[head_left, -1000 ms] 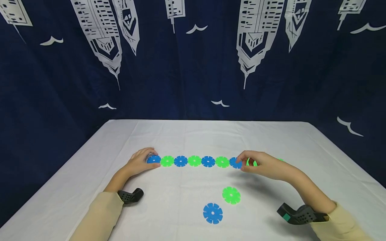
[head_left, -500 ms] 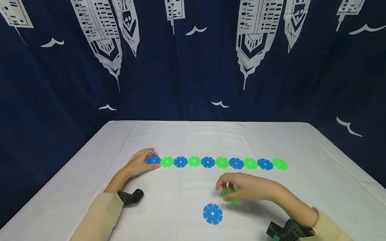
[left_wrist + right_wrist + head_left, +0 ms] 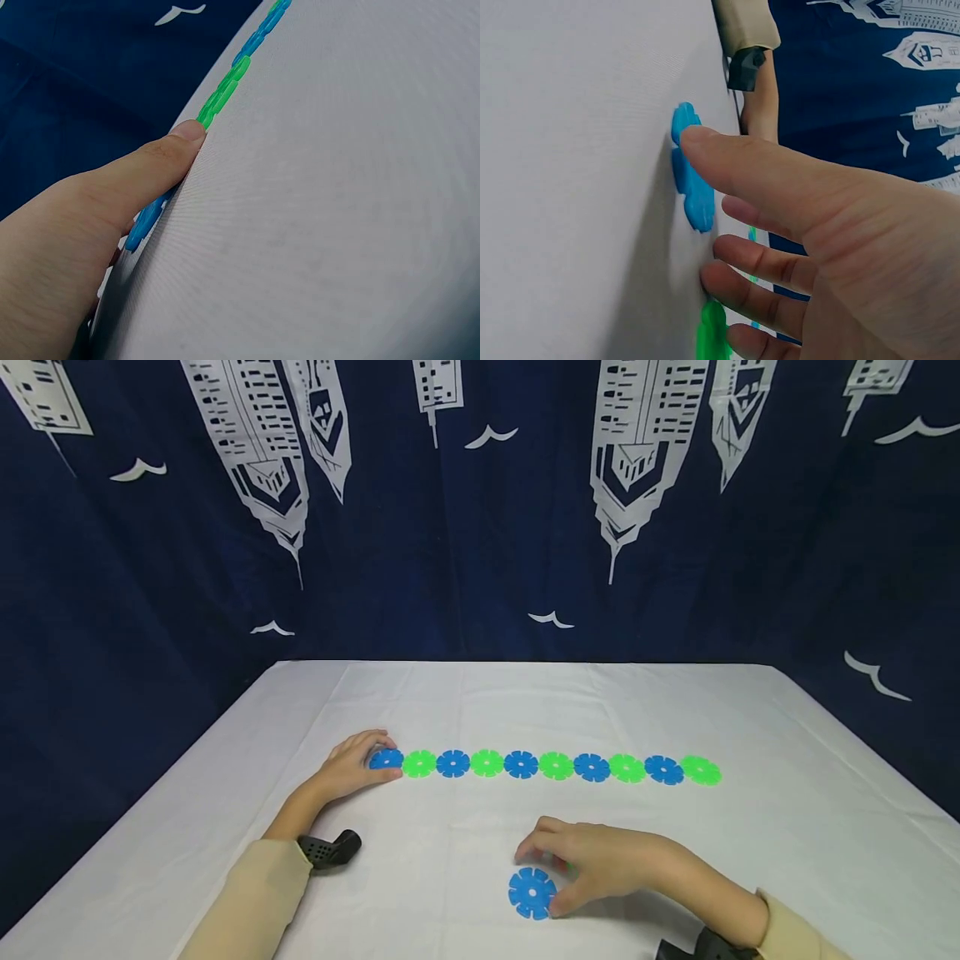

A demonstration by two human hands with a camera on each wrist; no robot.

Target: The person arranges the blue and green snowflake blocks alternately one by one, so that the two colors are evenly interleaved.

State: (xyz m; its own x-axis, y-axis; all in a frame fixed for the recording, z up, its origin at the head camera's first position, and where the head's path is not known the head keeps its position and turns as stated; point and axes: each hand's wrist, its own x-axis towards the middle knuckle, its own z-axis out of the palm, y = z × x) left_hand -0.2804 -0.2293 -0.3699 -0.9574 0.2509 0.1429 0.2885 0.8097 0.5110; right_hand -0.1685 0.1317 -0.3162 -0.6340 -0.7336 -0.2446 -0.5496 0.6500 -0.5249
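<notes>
A row of alternating blue and green flower-shaped plastic discs lies across the table. My left hand (image 3: 348, 770) rests at its left end, thumb and fingers curled round the end blue disc (image 3: 386, 759); in the left wrist view the thumb partly covers that blue disc (image 3: 146, 225). Closer to me, my right hand (image 3: 600, 860) hovers over a loose blue disc (image 3: 532, 893), thumb at its right edge and fingers spread apart. The right wrist view has the thumb overlapping this blue disc (image 3: 694, 176). A loose green disc (image 3: 712, 334) is mostly hidden beneath the right hand.
The green disc (image 3: 701, 770) forms the row's right end. A white cloth (image 3: 420, 868) covers the table. Behind its far edge hangs a dark blue curtain (image 3: 465, 552) with white building prints. Black cameras sit on both wrists.
My right hand has left the right part of the row and moved toward me, past the loose green disc to the loose blue one. The left hand has stayed at the row's left end.
</notes>
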